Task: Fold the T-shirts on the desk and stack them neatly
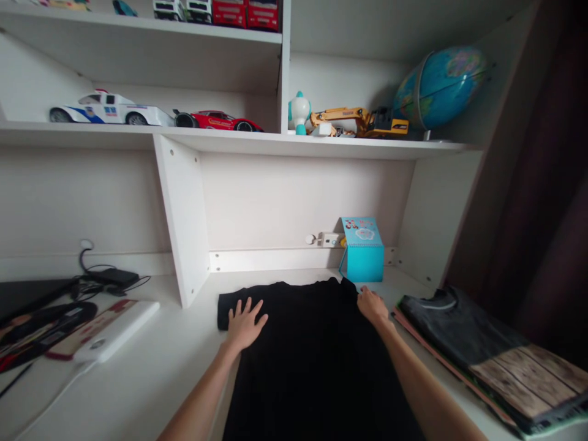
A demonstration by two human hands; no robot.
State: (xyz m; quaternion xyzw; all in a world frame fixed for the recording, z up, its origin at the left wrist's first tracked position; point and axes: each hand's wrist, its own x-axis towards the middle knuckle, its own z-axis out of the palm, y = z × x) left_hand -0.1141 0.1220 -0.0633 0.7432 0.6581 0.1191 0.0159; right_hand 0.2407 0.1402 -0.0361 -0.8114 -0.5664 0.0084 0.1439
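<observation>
A black garment point(312, 355) lies spread flat on the white desk point(151, 373) in front of me. My left hand point(245, 323) rests palm down on its upper left part, fingers spread apart. My right hand point(373, 306) presses on the garment's upper right edge, knuckles up, fingers curled down at the cloth's edge. Whether it pinches the cloth is hard to see.
A teal box point(362, 250) stands behind my right hand. A folded dark shirt point(463, 331) lies on a stack at right. At left are a white flat device point(114, 331), cables and a dark adapter point(113, 277). Shelves above hold toy cars point(110, 109), a toy excavator point(362, 121) and a globe point(438, 86).
</observation>
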